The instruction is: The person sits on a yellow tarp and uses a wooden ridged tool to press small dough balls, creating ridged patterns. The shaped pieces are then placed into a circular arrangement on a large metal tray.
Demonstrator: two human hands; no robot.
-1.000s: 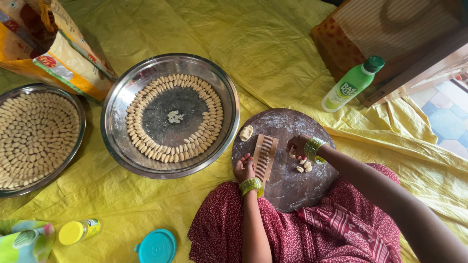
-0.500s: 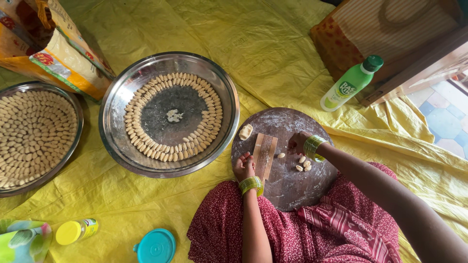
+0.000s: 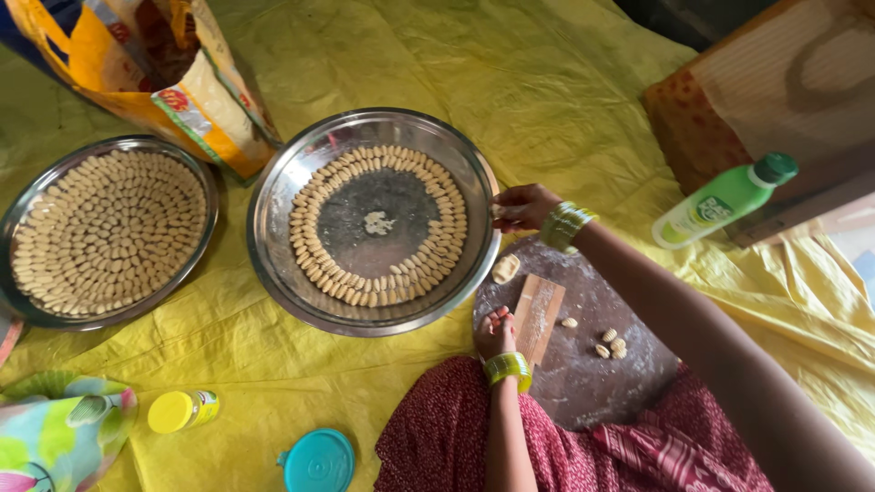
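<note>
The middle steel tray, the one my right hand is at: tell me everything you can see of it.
The middle steel tray is round, shiny metal with a raised rim, lying flat on the yellow sheet. Small ridged dough pieces ring its floor in about two rows, open at the right; a few crumbs sit at the bare centre. The right hand is at its right rim, holding a pale piece.

one view only, from a camera worn on the person's head, looking steeply down over their own lap onto a yellow sheet (image 3: pixel 565 100) spread on the floor. the arms enter from the bottom and right edges, so the near ground lies at the bottom of the frame and the far ground at the top. it stands close enough to take in a round board (image 3: pixel 592 374) near the knees and two steel trays (image 3: pixel 273 228) beyond it.
</note>
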